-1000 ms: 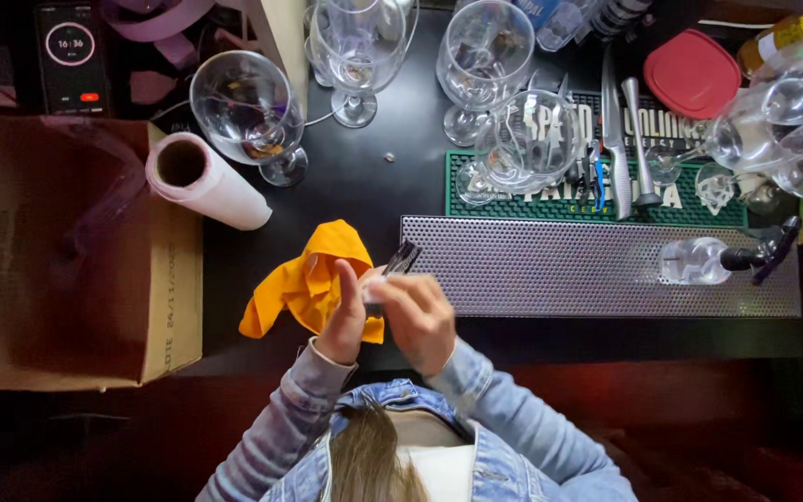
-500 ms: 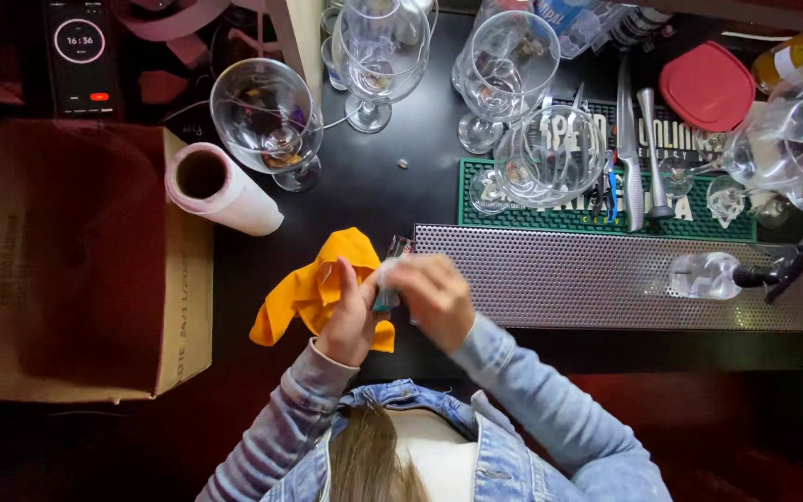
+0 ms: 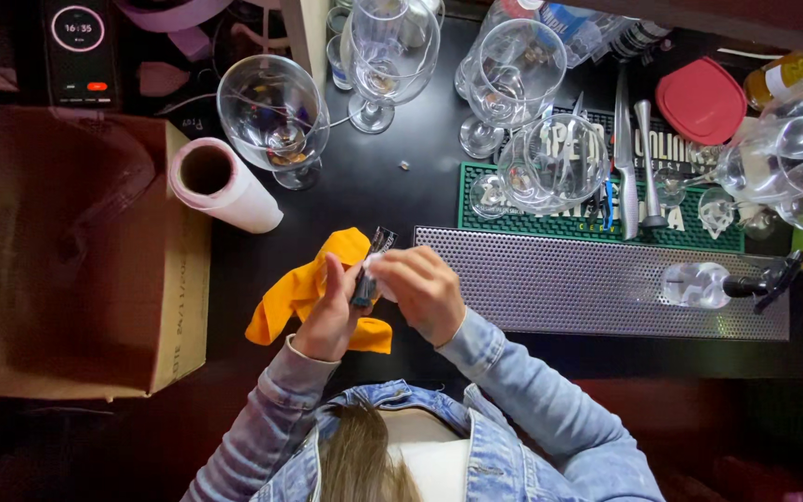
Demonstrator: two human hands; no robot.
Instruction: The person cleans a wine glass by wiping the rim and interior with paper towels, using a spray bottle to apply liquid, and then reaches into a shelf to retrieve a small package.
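Observation:
My left hand (image 3: 325, 316) grips an orange cloth (image 3: 307, 290) and presses it against a small dark tool (image 3: 371, 263) with a silvery tip. My right hand (image 3: 420, 290) closes around the same tool from the right, with something white under its fingers. Both hands meet above the black counter, just left of a perforated metal drip tray (image 3: 597, 279). My denim sleeves run in from the bottom edge.
An open cardboard box (image 3: 76, 260) stands at left, a paper towel roll (image 3: 220, 184) beside it. Several wine glasses (image 3: 276, 116) crowd the back. A green bar mat (image 3: 606, 218) holds bar tools, a clear spray bottle (image 3: 717, 284) lies on the tray, and a phone with a timer (image 3: 76, 51) sits far left.
The view has shifted slightly. My hands have stayed together on the tool and cloth, turning a little, with the tool's tip now pointing up and right.

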